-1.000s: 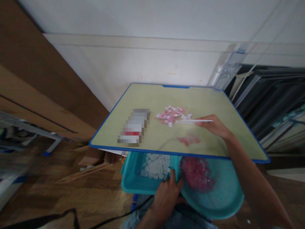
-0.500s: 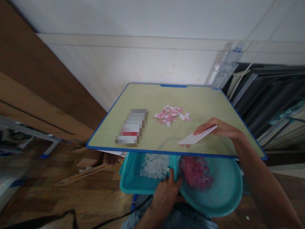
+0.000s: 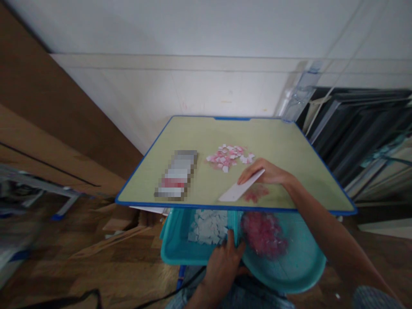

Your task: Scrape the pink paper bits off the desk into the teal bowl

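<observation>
The blue-edged table, perhaps touching the wall, bears pinkish pieces.

Workroom, apparently, with dark stacked panels

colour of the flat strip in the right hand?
White. The flat strip shows best in the head view, held in the right hand.

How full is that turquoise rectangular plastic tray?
The tray is partly filled: flat white pieces cover some of its floor, turquoise showing beside them. The blue-edged yellow-green board hides its far end.
</observation>
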Motion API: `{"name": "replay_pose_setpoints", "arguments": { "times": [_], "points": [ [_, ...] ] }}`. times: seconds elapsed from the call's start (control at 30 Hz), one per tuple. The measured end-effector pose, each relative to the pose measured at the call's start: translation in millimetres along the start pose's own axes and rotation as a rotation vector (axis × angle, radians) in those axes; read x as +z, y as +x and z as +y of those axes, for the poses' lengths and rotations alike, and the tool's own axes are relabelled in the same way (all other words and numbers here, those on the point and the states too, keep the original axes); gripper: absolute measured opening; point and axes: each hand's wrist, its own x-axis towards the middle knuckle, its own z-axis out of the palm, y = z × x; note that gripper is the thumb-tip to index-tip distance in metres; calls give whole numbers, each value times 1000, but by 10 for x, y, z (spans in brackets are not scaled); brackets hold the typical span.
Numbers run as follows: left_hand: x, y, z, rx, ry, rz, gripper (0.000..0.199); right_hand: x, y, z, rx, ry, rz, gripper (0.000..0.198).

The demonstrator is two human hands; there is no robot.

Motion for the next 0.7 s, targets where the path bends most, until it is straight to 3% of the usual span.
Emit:
{"name": "replay_pose_setpoints", "arguments": {
  "times": [0.13,0.3,0.47,0.53,0.7],
  "points": [
    [-16,0,1,12,-10,-1,63,-58,-116,40,34,46,-45,29],
    [-57,4,-2,2,-25,-48,64,-302,-526,10,41,22,-99,50],
    [-80,10,1,-18,-51,-72,66,-433,-904,-50,143,-14,-46,48],
    [-80,14,0,-17,-49,-69,68,-460,-1003,-65,242,-24,30,46],
    [-67,22,-8,-5,-35,-44,65,-553,-1087,15,503,-144,430,34]
  ]
}}
